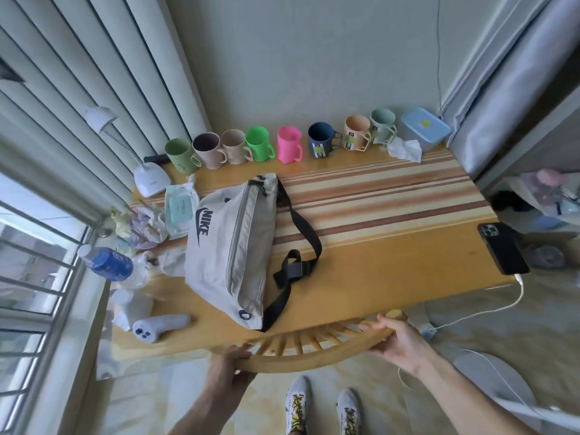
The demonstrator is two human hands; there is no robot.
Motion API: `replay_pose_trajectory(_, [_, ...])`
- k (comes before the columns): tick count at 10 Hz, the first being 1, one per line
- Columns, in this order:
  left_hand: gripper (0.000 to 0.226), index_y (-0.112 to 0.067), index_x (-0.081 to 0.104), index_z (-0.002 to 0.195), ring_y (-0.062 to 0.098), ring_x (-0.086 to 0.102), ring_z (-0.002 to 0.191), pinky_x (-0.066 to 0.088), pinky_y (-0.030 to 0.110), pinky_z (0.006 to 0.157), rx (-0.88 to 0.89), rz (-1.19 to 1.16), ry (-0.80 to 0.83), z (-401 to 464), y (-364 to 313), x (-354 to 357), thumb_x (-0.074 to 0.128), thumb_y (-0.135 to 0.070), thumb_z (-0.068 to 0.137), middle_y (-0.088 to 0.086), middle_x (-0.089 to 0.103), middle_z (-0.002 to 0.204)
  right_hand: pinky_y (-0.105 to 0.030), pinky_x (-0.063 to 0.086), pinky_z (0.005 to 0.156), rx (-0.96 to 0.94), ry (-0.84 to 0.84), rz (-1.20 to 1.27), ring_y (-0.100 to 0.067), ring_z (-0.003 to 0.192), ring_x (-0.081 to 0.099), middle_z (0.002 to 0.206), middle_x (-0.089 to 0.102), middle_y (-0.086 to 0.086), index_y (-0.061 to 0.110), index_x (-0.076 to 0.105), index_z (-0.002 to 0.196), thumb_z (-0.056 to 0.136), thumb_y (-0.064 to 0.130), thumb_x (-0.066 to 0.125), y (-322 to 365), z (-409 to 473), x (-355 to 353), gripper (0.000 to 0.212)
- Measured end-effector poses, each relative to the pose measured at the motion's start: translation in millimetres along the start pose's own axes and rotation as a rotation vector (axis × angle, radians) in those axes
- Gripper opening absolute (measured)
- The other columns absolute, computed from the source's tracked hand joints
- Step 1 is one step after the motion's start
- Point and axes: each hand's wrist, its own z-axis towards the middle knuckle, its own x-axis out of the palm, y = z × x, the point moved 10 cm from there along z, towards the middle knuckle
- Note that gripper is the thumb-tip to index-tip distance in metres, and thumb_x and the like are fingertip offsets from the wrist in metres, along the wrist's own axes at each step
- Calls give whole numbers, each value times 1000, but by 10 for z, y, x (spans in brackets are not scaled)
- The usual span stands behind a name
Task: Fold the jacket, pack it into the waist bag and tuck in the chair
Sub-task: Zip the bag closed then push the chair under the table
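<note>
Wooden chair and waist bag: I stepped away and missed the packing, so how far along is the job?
Packing looks done: the beige fabric waist bag lies bulging and zipped on the striped wooden table, and no jacket is visible. In hand: the left hand and right hand grip the curved top rail of the wooden spindle-back chair at the table's edge. Left: at most finishing the tuck-in.

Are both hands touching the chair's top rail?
Touching. Head view shows the left hand and right hand gripping the chair's curved top rail.
</note>
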Motion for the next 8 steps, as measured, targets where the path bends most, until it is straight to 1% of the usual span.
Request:
replay_pose_trajectory(1, [16,-1,61,105,26,63,95,63,28,78,2,96,6,-12,6,-47,63,-8,91,18,63,109,-68,42,106,13,-15,-17,-48,129,51,132,53,-38,8,46,120,66,-14,65,-5,32,-7,61])
replay_pose_trajectory(2, [15,2,61,111,25,64,93,64,29,71,-24,76,-34,23,16,-61,57,-3,97,18,63,110,-59,54,90,-5,-120,-91,-44,119,58,123,61,-31,2,52,112,83,-14,54,15,-18,-13,33])
replay_pose_trajectory(3, [31,10,63,109,31,66,87,59,42,89,-47,122,-176,49,43,-225,75,-3,84,23,68,102,-42,61,66,-144,-360,-366,-38,102,65,119,65,-24,-1,53,112,84,-3,66,165,-115,-167,31])
replay_pose_trajectory(4, [65,7,66,102,36,68,87,58,47,90,-15,445,-319,115,-36,-321,83,-37,57,26,69,107,-36,51,75,-438,-464,-996,-34,109,63,131,54,-10,19,31,143,82,21,77,493,-364,-3,76])
replay_pose_trajectory(5, [91,-6,41,140,40,50,127,44,44,105,119,908,-390,-127,-220,-172,71,-51,67,25,54,138,-34,47,94,-699,-452,-1624,-32,128,51,147,43,-4,32,38,145,96,40,57,573,-594,367,54])
replay_pose_trajectory(6, [60,-38,47,139,33,17,152,22,44,119,275,1321,-388,-405,-384,138,49,-64,85,19,23,164,-47,12,126,-615,-333,-1985,-39,154,13,155,43,-8,29,63,126,101,55,32,339,-571,431,48])
replay_pose_trajectory(7, [56,-30,63,124,24,40,141,23,46,114,372,1644,-290,-518,-332,459,25,-56,92,4,53,148,-51,3,126,-561,-241,-2025,-40,156,2,157,41,-8,27,63,128,101,58,25,300,-614,412,56])
replay_pose_trajectory(8, [50,-24,62,120,26,53,127,27,47,109,431,1761,-212,-632,-277,651,24,-47,97,2,66,130,-47,11,126,-534,-145,-1974,-38,154,12,148,50,-4,28,63,119,100,57,34,344,-643,406,46])
